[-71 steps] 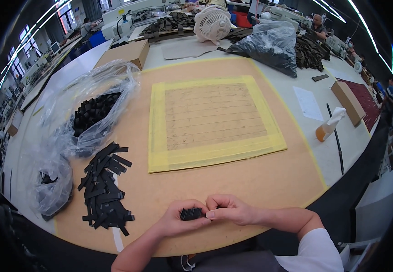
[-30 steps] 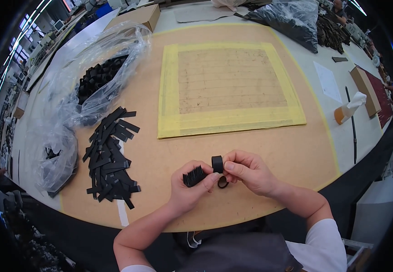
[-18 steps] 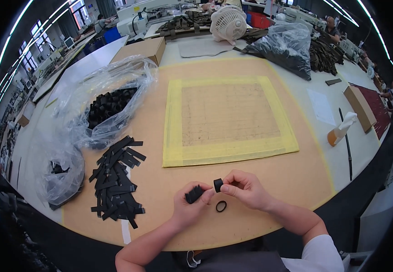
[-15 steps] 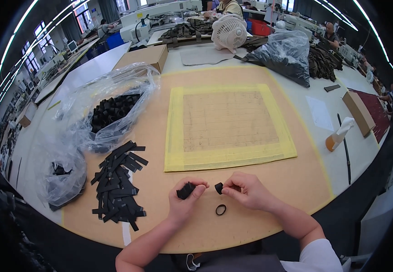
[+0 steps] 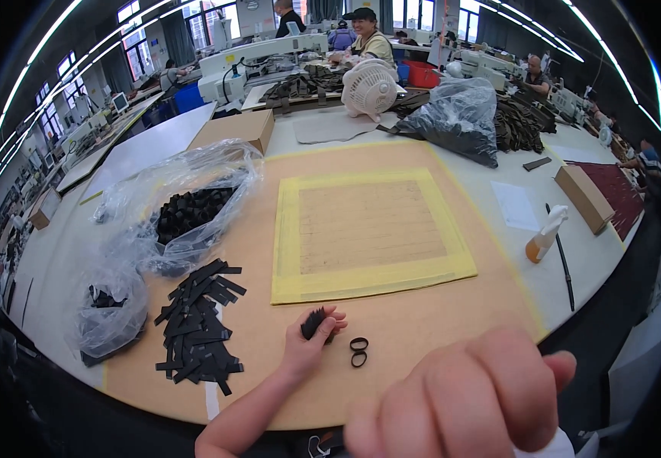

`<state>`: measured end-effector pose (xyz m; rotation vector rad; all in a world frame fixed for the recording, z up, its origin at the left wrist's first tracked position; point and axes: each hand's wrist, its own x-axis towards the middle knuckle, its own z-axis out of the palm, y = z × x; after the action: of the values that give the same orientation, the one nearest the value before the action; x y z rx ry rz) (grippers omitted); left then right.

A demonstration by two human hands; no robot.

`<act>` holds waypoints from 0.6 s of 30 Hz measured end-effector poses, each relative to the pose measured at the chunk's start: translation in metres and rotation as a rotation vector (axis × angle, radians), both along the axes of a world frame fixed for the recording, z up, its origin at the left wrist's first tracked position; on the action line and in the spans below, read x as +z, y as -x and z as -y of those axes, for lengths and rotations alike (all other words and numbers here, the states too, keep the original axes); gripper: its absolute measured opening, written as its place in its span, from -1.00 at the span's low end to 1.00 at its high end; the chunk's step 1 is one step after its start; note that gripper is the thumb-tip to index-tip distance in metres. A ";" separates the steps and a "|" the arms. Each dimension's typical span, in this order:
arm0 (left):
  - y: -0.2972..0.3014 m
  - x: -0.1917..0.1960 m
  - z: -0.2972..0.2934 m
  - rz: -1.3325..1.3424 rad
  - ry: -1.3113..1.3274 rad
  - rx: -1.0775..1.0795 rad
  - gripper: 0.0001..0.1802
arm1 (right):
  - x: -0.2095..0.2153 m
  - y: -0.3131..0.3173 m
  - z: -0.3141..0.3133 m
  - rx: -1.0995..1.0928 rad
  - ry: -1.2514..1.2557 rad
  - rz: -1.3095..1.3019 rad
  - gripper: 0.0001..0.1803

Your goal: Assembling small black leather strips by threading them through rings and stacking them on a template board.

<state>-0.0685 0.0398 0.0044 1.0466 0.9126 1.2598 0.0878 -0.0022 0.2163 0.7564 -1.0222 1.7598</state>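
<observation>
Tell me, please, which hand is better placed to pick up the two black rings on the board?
Probably the left hand: it rests on the board beside the black rings, though its fingers hold a black bundle. The right hand is raised close to the camera.

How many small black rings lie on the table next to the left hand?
2: both rings lie touching, just right of the left hand. Others may be hidden in it.

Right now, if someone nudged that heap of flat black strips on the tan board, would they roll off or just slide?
The flat black strips would probably slide, not roll: they lie flat, crisscrossed in a loose heap. They look thin and light, so a nudge would likely scatter them across the tan board. Whether they are stiff or floppy is hard to tell; most lie straight.
</observation>
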 end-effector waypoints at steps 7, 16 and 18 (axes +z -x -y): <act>0.004 0.001 0.012 -0.094 -0.044 -0.048 -0.64 | 0.052 0.068 0.073 0.833 0.061 0.202 -0.48; 0.008 -0.007 0.006 -0.157 -0.112 -0.034 -0.72 | 0.072 0.026 0.071 -0.137 -0.011 0.124 -0.65; 0.008 -0.006 0.003 -0.132 -0.081 -0.012 -0.71 | 0.096 0.015 0.133 -0.862 0.625 0.215 -0.66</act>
<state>-0.0763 0.0364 -0.0013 1.2093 0.9605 1.2371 0.0728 -0.1356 0.3128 -0.2607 -0.6957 1.2663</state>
